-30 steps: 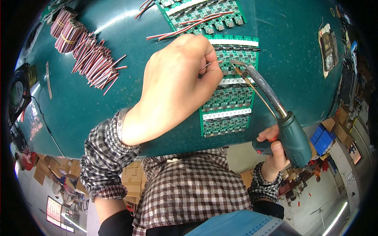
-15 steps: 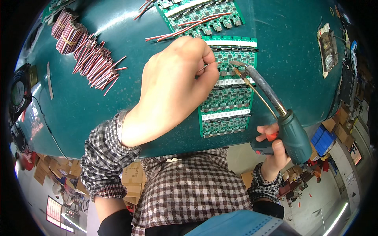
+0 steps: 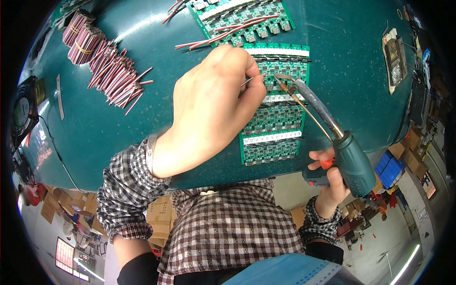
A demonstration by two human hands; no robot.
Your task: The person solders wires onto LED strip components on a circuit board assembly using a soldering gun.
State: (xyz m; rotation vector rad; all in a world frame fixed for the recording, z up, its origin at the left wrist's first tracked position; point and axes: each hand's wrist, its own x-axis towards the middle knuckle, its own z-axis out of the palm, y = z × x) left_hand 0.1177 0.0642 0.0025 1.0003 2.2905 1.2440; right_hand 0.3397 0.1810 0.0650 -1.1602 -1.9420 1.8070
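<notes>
A short thin wire (image 3: 246, 82) juts from between the thumb and fingertips of a worker's left hand (image 3: 211, 102), pinched together on it, its free end reaching right over the upper half of a green circuit-board panel (image 3: 273, 114). The tip of a soldering iron (image 3: 354, 164) sits just beyond that end, on the far side from the pinch; whether the 2 touch is too small to tell. The worker's right hand (image 3: 333, 190) is wrapped around the iron's green handle, fingers by an orange-red trigger, with a thin brass-coloured tube (image 3: 313, 114) running alongside the shaft.

Past the knuckles, a 2nd board panel (image 3: 280, 12) lies at an angle, loose red, black and white wires (image 3: 237, 29) across it. To the left on the green tabletop (image 3: 142, 128), a heap of cut wires (image 3: 114, 78) spreads beside 2 banded bundles (image 3: 80, 45). At far right rests a dark, tan-edged block (image 3: 395, 61). The worker wears a checked apron (image 3: 232, 228); cardboard boxes (image 3: 160, 218) stand below the table's edge.
</notes>
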